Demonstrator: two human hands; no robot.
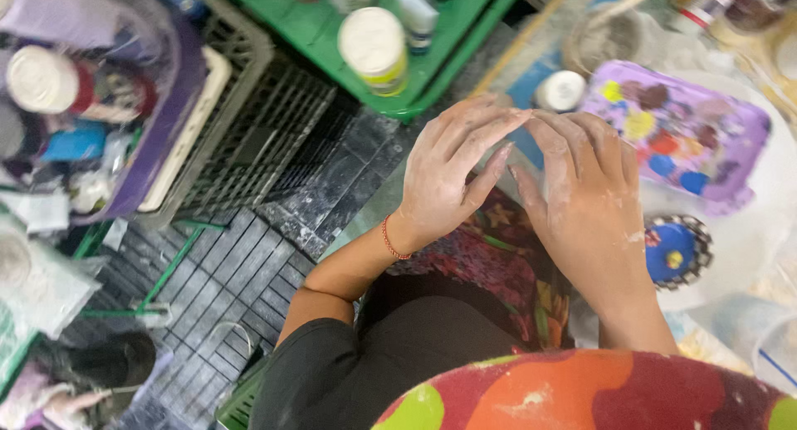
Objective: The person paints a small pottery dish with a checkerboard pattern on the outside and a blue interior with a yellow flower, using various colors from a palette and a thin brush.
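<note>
Nearest the camera, a patterned cloth (515, 264) of red, yellow and green lies over the person's lap, and above it both hands are raised with their fingertips meeting. The left hand (452, 177) wears a thin red bracelet (390, 241) at the wrist; its fingers are stretched flat and close together, dusted with pale powder. The right hand (585, 202) mirrors it, fingers extended, touching the left at the tips. Neither hand grips anything; whether something small sits between the palms cannot be told.

Just right of the right hand, on the counter (747, 231), sits a small round dish (677, 251) with blue paint and a dotted rim. Beyond it lies a purple palette tray (735, 160) spotted with yellow, red, blue and brown paint. A white-capped jar (559, 90) stands just past the fingertips.

To the left, dark slatted flooring (224, 272) shows below a grey crate (249, 139). Farther off, a green tray (324, 23) holds a yellow bottle with a white cap (375, 48).
</note>
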